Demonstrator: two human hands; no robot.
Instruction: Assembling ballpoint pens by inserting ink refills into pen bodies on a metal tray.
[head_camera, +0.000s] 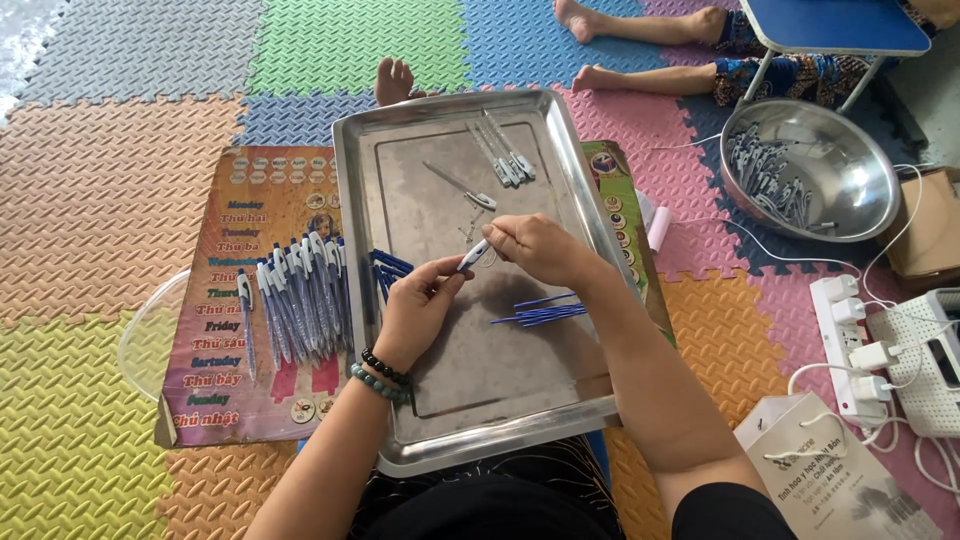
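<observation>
Nearest item: paper bag (835, 480), at 4 o'clock of the steel tray (440, 420).
Left hand (415, 310): fingertips pinch the pen barrel (474, 255) – lower end.
Right hand (540, 245): fingers curled, pinching the barrel's upper end.
Barrel location: above tray centre, between both hands.
Long axis: 2-to-8 o'clock; tip end cannot be told.
Step (judged): assembling one pen.
Next move calls for: a blue refill (540, 310) – at 4 o'clock of the barrel.
Finished pens (295, 300): at 9 o'clock, on a printed board (235, 350).
</observation>
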